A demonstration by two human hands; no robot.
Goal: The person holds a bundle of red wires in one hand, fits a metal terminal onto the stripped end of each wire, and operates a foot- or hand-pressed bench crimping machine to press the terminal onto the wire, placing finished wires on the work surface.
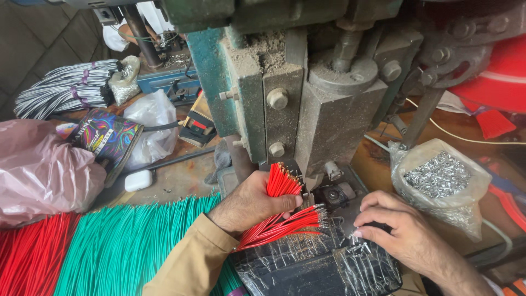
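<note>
My left hand [249, 205] grips a bundle of red wires [280, 183], with bare ends fanning up toward the green press machine [307, 98] and other ends spreading right at about mid-frame. My right hand [397, 227] rests fingers-down on a black plastic-wrapped pad [307, 268], touching small metal terminals [356, 249] scattered there. The press die [331, 194] sits just between both hands.
A clear bag of small metal terminals [438, 178] lies right of the press. Green wires [131, 246] and red wires [33, 255] lie spread at lower left. A pink plastic bag [41, 172], a colourful pouch [107, 137], and striped wire bundles [68, 87] sit at left.
</note>
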